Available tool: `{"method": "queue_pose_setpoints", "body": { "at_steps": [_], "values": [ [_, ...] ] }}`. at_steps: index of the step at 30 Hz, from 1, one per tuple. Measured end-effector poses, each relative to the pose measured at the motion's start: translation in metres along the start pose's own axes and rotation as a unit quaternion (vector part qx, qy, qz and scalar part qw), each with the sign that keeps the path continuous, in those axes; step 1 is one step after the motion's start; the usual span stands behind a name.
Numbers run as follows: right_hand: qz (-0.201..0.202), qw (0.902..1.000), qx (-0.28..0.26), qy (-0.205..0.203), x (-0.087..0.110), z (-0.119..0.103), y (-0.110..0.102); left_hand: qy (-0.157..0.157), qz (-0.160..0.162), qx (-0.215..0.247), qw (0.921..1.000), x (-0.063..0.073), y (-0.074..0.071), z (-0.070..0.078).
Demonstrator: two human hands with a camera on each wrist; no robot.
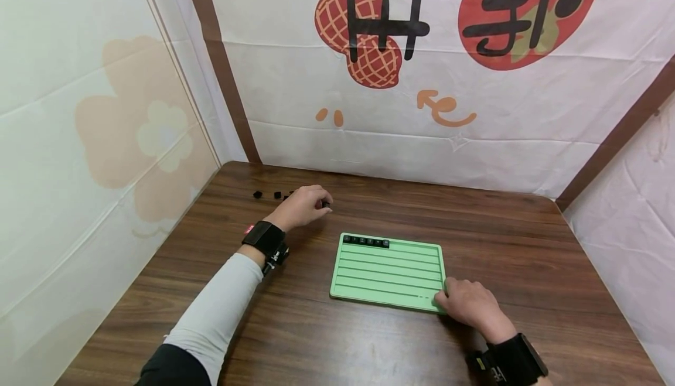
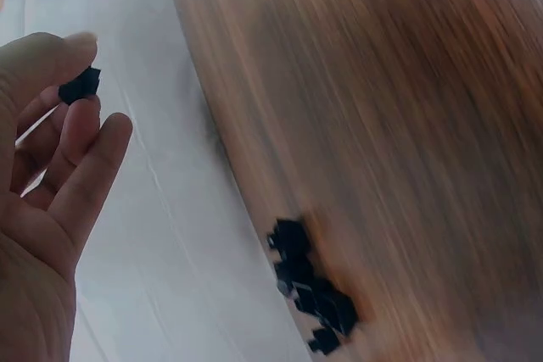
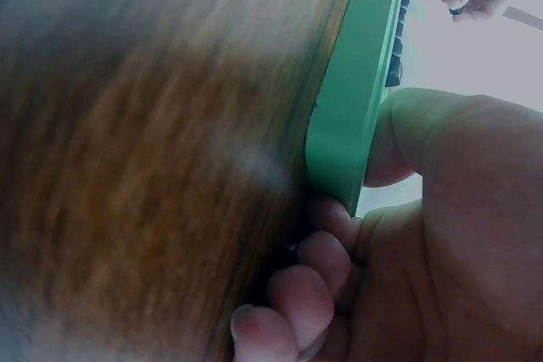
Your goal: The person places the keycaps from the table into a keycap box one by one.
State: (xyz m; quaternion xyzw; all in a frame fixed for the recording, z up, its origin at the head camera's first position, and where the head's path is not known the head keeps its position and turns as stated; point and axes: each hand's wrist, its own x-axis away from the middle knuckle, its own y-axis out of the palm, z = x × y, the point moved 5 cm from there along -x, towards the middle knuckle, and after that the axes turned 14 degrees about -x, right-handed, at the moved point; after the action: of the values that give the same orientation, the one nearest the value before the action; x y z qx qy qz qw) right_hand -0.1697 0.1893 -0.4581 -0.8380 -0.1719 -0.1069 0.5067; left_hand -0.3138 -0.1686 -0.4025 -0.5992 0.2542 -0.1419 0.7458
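My left hand (image 1: 302, 206) pinches a small black keycap (image 2: 81, 86) between thumb and fingers, above the far left part of the table. Near that hand lie several loose black keycaps (image 2: 316, 294), some partly hidden behind it in the head view. A light green ridged tray (image 1: 387, 275) lies flat at the middle of the table. In its top left groove sits a short row of black keycaps (image 1: 366, 241) with pale markings too small to read. My right hand (image 1: 471, 304) grips the tray's near right corner, thumb over the edge and fingers curled against the side.
The brown wood-grain table (image 1: 285, 327) ends at the back against a white printed cloth (image 1: 285, 81). Another cloth wall (image 1: 63, 198) stands along the left side. One loose keycap (image 1: 257, 194) lies close to the table's far left corner.
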Motion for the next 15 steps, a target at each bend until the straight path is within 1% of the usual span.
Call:
{"method": "queue_pose_setpoints", "body": {
  "at_steps": [4, 10, 15],
  "values": [
    [0.000, 1.0000, 0.004, 0.005, -0.001, 0.001, 0.000, 0.017, -0.010, -0.008, 0.9998, -0.006, 0.003, 0.013],
    [0.003, 1.0000, 0.006, 0.006, -0.002, 0.001, 0.000, 0.028, -0.026, -0.002, 0.9993, -0.013, 0.004, 0.033],
    [0.001, 0.9999, 0.007, 0.008, -0.002, 0.002, 0.000, 0.054, -0.038, 0.001, 0.9978, -0.020, 0.009, 0.055]
  ]
}}
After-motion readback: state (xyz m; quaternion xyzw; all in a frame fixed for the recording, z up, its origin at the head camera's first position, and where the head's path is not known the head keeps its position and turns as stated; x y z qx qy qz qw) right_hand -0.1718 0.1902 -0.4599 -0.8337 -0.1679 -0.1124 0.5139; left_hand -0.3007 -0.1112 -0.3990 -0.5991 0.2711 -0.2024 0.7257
